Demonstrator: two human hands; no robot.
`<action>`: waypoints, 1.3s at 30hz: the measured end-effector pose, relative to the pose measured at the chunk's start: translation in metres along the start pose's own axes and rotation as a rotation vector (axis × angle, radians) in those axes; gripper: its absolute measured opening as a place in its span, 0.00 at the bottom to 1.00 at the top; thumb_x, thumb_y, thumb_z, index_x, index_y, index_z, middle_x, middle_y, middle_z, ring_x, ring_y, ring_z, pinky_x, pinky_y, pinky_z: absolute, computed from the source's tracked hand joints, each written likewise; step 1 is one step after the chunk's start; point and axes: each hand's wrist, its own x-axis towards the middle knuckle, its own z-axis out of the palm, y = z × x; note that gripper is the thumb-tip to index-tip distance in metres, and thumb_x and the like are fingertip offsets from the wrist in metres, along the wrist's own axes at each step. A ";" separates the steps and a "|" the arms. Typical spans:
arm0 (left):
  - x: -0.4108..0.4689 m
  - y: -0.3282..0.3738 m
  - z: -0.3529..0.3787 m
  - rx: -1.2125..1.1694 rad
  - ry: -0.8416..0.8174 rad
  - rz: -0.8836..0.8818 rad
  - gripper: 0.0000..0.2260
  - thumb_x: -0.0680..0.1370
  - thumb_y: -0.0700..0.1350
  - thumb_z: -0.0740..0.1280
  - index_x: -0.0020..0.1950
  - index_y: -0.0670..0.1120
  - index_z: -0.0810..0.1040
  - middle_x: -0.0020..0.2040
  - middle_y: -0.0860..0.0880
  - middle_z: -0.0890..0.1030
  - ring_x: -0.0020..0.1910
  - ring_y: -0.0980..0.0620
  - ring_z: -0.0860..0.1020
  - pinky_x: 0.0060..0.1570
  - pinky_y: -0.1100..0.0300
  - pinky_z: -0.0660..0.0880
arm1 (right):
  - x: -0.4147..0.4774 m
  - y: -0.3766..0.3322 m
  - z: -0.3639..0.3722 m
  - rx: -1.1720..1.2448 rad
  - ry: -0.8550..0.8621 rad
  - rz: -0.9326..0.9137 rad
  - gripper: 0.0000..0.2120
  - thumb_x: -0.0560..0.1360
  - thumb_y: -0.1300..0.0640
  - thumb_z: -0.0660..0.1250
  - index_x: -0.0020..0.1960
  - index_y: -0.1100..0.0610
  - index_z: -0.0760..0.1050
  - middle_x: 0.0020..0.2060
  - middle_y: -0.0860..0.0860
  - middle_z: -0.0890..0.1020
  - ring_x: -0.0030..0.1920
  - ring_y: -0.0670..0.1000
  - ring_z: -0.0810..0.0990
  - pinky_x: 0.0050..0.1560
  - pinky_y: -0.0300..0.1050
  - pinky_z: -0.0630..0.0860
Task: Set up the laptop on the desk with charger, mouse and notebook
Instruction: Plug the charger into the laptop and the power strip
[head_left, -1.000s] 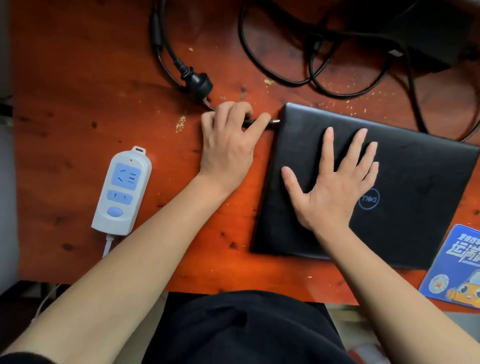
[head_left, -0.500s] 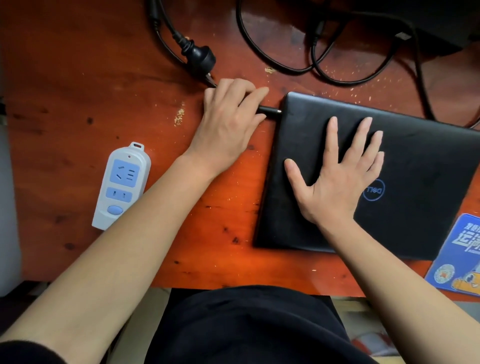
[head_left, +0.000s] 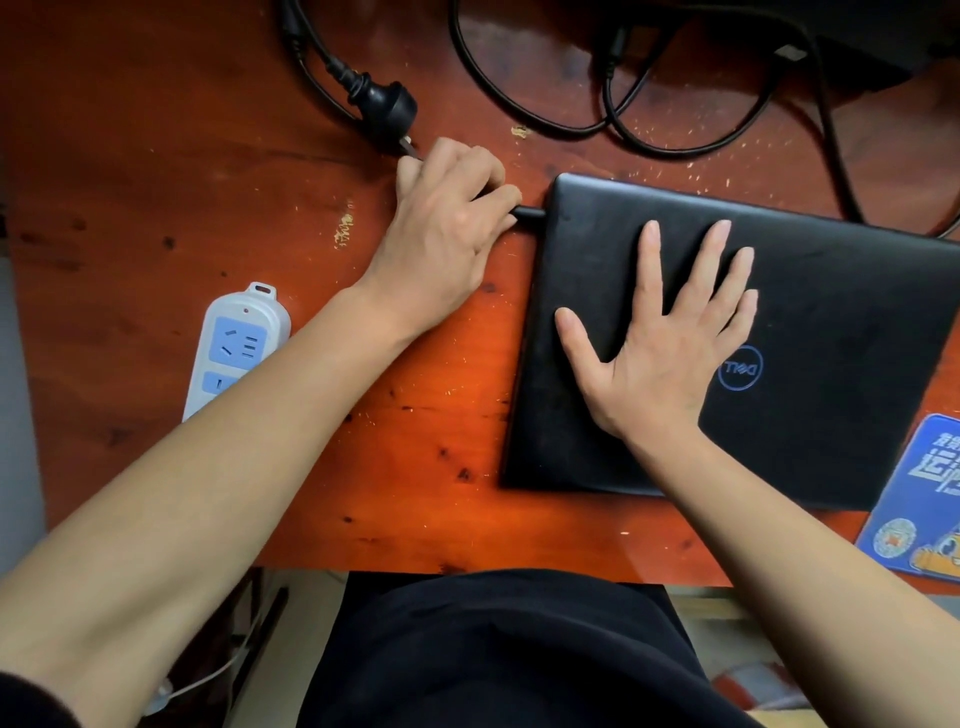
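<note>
Your left hand (head_left: 447, 228) fingers pinch charger plug (head_left: 529, 213) at laptop (head_left: 831, 312) 9 o'clock edge; your right hand (head_left: 660, 353) flat, fingers spread, on lid.

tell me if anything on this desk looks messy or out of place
Pale crumbs or sawdust are scattered on the desk beside the left hand. The wall plug lies loose, not in the power strip.

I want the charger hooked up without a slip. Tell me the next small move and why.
Probably let go of the charger connector and reach for the wall plug. The left hand pinches the connector, which looks to meet the closed laptop's left edge, with the right hand flat on the lid. The plug lies loose on the desk, and the power strip's sockets look empty.
</note>
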 end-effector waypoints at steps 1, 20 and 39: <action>0.000 0.000 -0.001 0.008 0.000 0.006 0.07 0.80 0.41 0.66 0.47 0.40 0.82 0.48 0.45 0.79 0.51 0.42 0.74 0.46 0.46 0.67 | 0.000 0.000 0.000 0.001 0.001 0.000 0.44 0.75 0.25 0.52 0.82 0.48 0.52 0.80 0.64 0.51 0.79 0.69 0.48 0.76 0.69 0.49; -0.001 0.007 -0.001 0.363 0.075 0.117 0.07 0.81 0.40 0.66 0.47 0.42 0.83 0.44 0.45 0.81 0.44 0.42 0.79 0.41 0.50 0.69 | 0.000 0.000 -0.002 0.003 -0.013 0.006 0.43 0.75 0.25 0.52 0.82 0.47 0.51 0.81 0.63 0.50 0.79 0.69 0.48 0.76 0.69 0.49; 0.007 0.014 -0.007 0.021 -0.062 -0.064 0.07 0.76 0.39 0.71 0.51 0.37 0.85 0.43 0.41 0.79 0.44 0.40 0.76 0.43 0.49 0.76 | -0.002 0.004 0.000 0.020 -0.050 0.013 0.43 0.74 0.25 0.51 0.82 0.46 0.49 0.81 0.62 0.48 0.80 0.68 0.46 0.76 0.70 0.48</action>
